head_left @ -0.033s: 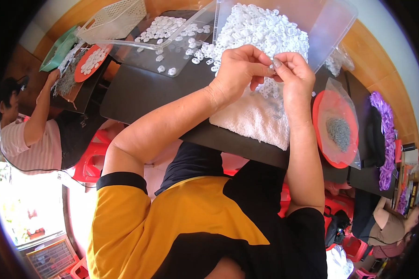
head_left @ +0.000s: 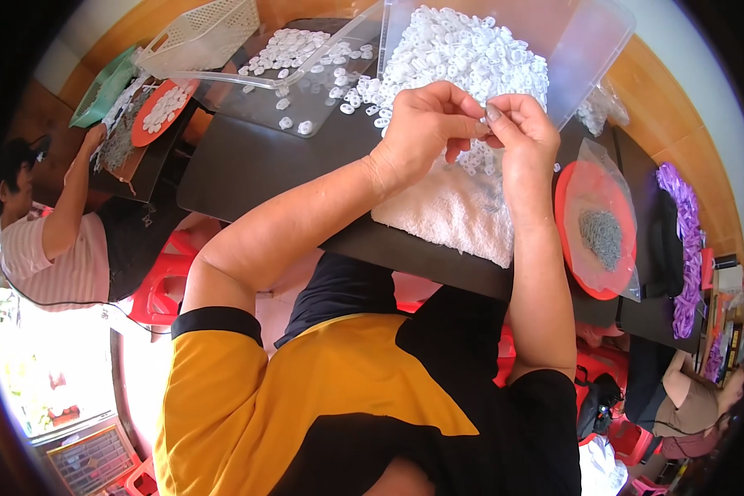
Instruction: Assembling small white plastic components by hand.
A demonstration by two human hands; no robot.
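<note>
Count: 2 hands, yours — left (head_left: 430, 128) and right (head_left: 527, 128). 2 clear bins: 1 on the right (head_left: 591, 54), 1 on the left (head_left: 269, 82). 2 orange-red plates: 1 far left (head_left: 146, 139), 1 near your right forearm (head_left: 563, 198). 1 white basket (head_left: 202, 35), 1 green basket (head_left: 106, 89), 1 pale towel (head_left: 455, 215), 1 purple bundle (head_left: 687, 240). 1 co-worker in a striped shirt (head_left: 70, 256) sits to your left. White plastic pieces (head_left: 471, 54): too many to count, as are the grey bits (head_left: 601, 239) on the plate near you.

Change from the earlier frame: hardly any seen. Your fingertips meet at the same spot; heaps, bins and plates lie as they did.

Hands: together, thumbs and forefingers pinched tip to tip above the front of the heap. Whatever sits between them is too small and covered — you cannot tell from this view what they grip, if anything.

Pieces: white, glossy, rounded, many with openings. The main heap is in the right bin, spilling forward under your hands; others lie scattered in the area of the left bin and on the far left plate.
</note>
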